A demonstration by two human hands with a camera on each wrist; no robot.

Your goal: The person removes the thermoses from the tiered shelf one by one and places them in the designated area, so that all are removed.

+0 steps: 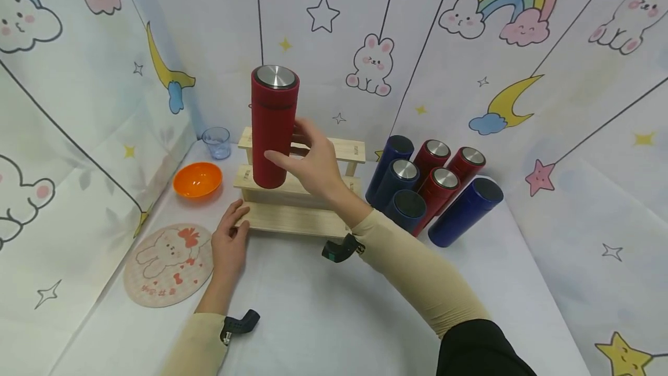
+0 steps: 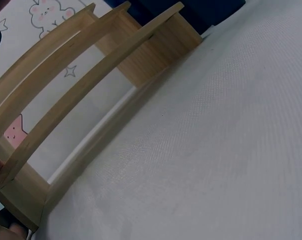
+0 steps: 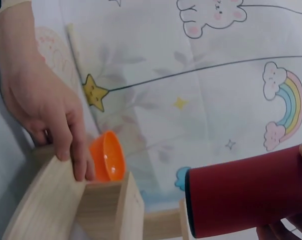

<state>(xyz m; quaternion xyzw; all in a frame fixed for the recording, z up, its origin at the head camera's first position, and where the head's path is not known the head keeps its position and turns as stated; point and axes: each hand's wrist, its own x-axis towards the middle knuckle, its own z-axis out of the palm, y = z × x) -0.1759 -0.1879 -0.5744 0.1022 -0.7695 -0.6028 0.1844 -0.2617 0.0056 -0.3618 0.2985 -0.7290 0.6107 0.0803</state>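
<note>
Round bunny mat (image 1: 169, 264): flat on the tabletop (image 1: 313, 306) at far left, nothing on it.

Orange bowl (image 1: 198, 179): behind the mat, beside the rack's left end; a small clear cup (image 1: 216, 142) stands further back by the wall.

Left hand (image 1: 229, 242): fingers curled over the left front corner of the wooden stepped rack (image 1: 292, 190), thumb side on the lowest tier; the right wrist view shows the fingers (image 3: 73, 145) hooked on the plank edge, apparently to steady the rack. Grip clamped on the rack.

Red flask (image 1: 273, 126): upright, steel cap up, base at the middle tier near the left end; whether it rests fully on the wood cannot be told.

Right hand (image 1: 313, 161): fingers and thumb wrapped round the flask's lower body from the right, grip clamped on it, keeping it vertical.

Remaining flasks (image 1: 433, 184): red and dark blue, lying clustered on the tabletop just right of the rack, caps or bases toward the camera, well apart from both hands
</note>
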